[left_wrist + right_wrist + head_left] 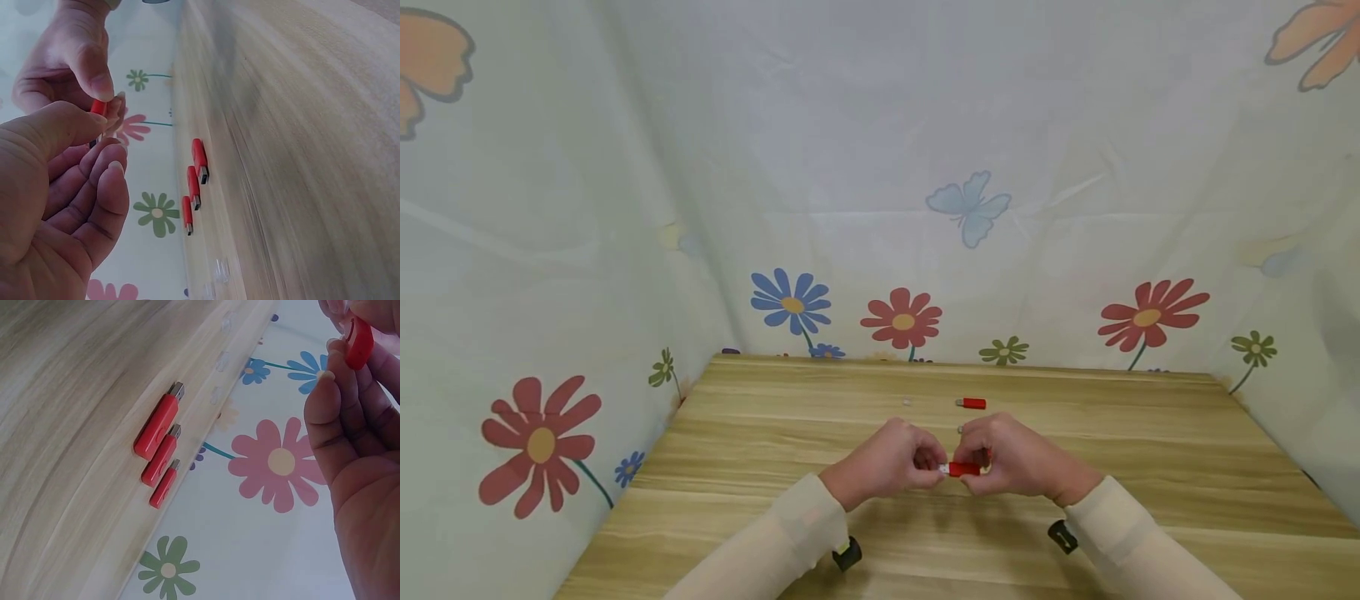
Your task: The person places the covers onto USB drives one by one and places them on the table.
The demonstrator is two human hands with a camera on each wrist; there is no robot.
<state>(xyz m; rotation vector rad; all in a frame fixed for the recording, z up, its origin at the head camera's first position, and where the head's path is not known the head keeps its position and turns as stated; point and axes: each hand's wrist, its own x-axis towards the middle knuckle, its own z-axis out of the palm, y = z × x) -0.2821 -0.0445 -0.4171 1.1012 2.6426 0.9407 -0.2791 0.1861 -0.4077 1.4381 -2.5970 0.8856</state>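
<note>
Both hands meet over the wooden table at a red USB flash drive (964, 469). My right hand (1011, 454) pinches its red body between thumb and fingers. At the drive's pale plug end, my left hand (895, 460) pinches with thumb and fingertips; I cannot tell whether a clear cap is over that plug. In the right wrist view, three more red USB flash drives lie in a row on the table: a near one (156, 427), a middle one (160, 456) and a far one (165, 486), metal plugs bare. Small clear pieces (222, 360) lie beyond their plug ends.
The wood-grain table (760, 433) reaches back to a pale curtain (850, 167) printed with flowers and butterflies, which also hangs at both sides. Dark bands with small devices (847, 553) sit at the wrists, below the light sleeves (808, 521).
</note>
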